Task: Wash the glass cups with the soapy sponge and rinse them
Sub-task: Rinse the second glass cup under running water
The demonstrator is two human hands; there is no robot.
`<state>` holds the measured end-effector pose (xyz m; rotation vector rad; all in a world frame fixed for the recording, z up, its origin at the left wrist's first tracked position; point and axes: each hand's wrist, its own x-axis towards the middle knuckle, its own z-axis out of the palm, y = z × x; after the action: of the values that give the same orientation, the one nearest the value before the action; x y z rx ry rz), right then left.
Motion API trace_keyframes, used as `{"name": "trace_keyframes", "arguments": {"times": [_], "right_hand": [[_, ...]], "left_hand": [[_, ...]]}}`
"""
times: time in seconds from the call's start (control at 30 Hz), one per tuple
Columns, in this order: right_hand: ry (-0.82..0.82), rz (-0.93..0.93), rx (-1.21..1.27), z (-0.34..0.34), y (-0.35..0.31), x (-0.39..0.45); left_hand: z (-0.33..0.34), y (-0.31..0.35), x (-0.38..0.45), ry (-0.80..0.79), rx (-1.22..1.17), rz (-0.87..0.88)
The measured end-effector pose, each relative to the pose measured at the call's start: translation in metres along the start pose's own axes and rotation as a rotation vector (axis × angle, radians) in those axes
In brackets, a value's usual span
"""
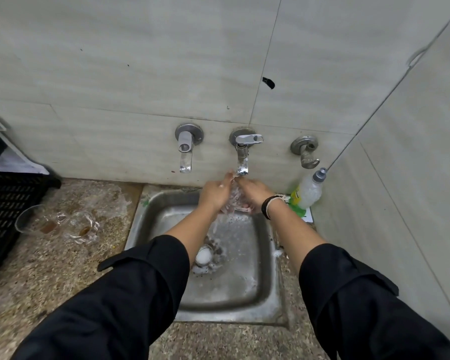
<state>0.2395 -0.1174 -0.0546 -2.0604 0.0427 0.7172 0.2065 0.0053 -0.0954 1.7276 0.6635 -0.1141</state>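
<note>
A cup is gripped by both hands, left and right, under the running tap: rinsing is judged under way. Two unwashed cups are noted on the tabletop at 9 o'clock; one is required next.

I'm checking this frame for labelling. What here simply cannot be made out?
Head view only:
- Clear glass cup under the middle steel tap: blurred by running water, hidden between left hand and right hand.
- Soapy sponge: not identifiable.
- Black plastic crate: cut by left edge.
- Dish soap bottle label: too small.
</note>
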Motion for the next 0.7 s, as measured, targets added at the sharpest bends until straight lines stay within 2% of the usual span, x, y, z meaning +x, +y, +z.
{"name": "trace_keyframes", "arguments": {"times": [0.1,0.2,0.27,0.37,0.43,0.53,0.7], "right_hand": [[0.086,0.034,0.215,0.001,0.013,0.003],[0.073,0.102,0.558,0.005,0.015,0.002],[0.035,0.102,0.625,0.007,0.015,0.002],[-0.016,0.110,0.741,0.014,0.016,-0.001],[-0.016,0.154,0.859,0.016,0.014,-0.005],[-0.051,0.253,1.137,0.010,0.014,-0.005],[-0.061,0.314,1.318,0.014,0.035,0.006]], "left_hand": [[0.015,0.014,0.003,0.075,-0.025,0.036],[0.031,0.021,0.007,0.105,-0.362,-0.129],[0.033,0.026,0.007,0.085,-0.630,-0.294],[0.025,0.028,0.011,-0.051,-0.708,-0.370],[0.018,0.028,0.011,-0.146,-0.647,-0.321],[0.012,0.026,0.000,-0.103,-0.468,-0.081],[0.013,0.007,-0.016,-0.171,-0.472,0.121]]}}
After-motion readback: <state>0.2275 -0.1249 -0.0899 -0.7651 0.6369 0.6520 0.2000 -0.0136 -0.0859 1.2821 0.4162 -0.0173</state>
